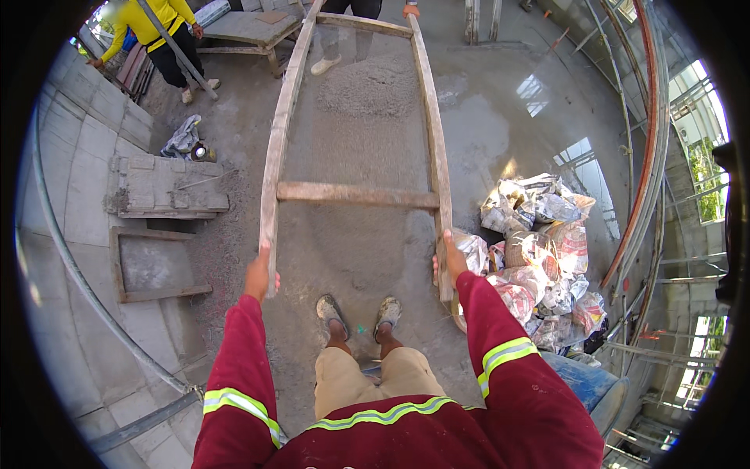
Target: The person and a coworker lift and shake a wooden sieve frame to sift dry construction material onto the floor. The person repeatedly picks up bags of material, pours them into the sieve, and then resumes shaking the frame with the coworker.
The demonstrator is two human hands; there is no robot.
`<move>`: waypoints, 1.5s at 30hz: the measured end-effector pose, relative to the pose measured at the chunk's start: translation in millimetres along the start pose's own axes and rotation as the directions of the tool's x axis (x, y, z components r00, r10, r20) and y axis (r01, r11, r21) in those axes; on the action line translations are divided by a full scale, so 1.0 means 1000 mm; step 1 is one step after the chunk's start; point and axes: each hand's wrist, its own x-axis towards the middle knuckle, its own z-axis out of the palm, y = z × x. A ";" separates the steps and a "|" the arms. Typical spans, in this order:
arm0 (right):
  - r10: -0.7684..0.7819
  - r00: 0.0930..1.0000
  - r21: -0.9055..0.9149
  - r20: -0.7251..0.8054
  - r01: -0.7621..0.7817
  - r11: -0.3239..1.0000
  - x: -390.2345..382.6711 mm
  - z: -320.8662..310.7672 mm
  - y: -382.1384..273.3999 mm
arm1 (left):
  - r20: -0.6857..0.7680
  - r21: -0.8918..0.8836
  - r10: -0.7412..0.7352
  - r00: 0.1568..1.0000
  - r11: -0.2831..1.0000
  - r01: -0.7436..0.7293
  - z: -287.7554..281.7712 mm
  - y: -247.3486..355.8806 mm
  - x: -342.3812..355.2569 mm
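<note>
A long wooden sand screen [358, 195], two rails joined by crossbars with what looks like fine mesh between them, stretches away in front of me. My left hand [258, 275] is closed around the near end of its left rail. The near end of the right rail is in the grip of my right hand [452, 259]. At the far end, another person's hand [411, 10] holds the right rail, and that person's boot [325, 65] shows through the mesh. A heap of grey sand [371, 86] lies on the floor beneath the far half.
Full sacks [539, 250] are piled at my right, near a blue drum [582, 383]. On the left lie stacked blocks [168, 184] and a shallow wooden box [160, 262]. A person in yellow [160, 31] stands far left. Puddles [539, 117] wet the floor.
</note>
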 end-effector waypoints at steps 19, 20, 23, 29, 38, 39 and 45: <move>-0.144 0.985 0.013 0.090 0.143 0.990 0.000 0.037 -0.135 | 0.069 0.089 0.076 0.995 0.993 -0.082 -0.019 0.154 0.024; -0.101 0.992 0.023 0.075 0.100 0.995 -0.004 0.034 -0.102 | 0.072 0.078 0.055 0.996 0.995 -0.060 -0.021 0.119 0.017; -0.051 0.999 0.011 -0.001 0.051 0.999 -0.033 0.013 0.039 | 0.020 -0.018 0.020 1.000 1.000 -0.020 -0.026 -0.048 -0.007; -0.024 1.000 0.051 -0.004 0.024 0.998 -0.061 -0.026 0.132 | 0.037 -0.087 -0.006 0.999 0.996 0.009 -0.028 -0.153 -0.044; -0.160 0.984 0.006 0.072 0.160 0.987 0.016 0.049 -0.137 | 0.088 0.085 0.146 0.985 0.985 -0.153 -0.030 0.142 0.058; -0.149 0.985 0.030 0.087 0.147 0.989 0.026 0.042 -0.153 | 0.096 0.090 0.131 0.987 0.986 -0.140 -0.027 0.145 0.058; -0.012 1.000 0.038 0.013 0.012 0.999 -0.016 0.020 0.037 | 0.007 0.027 0.017 1.000 0.999 -0.017 -0.030 -0.025 -0.004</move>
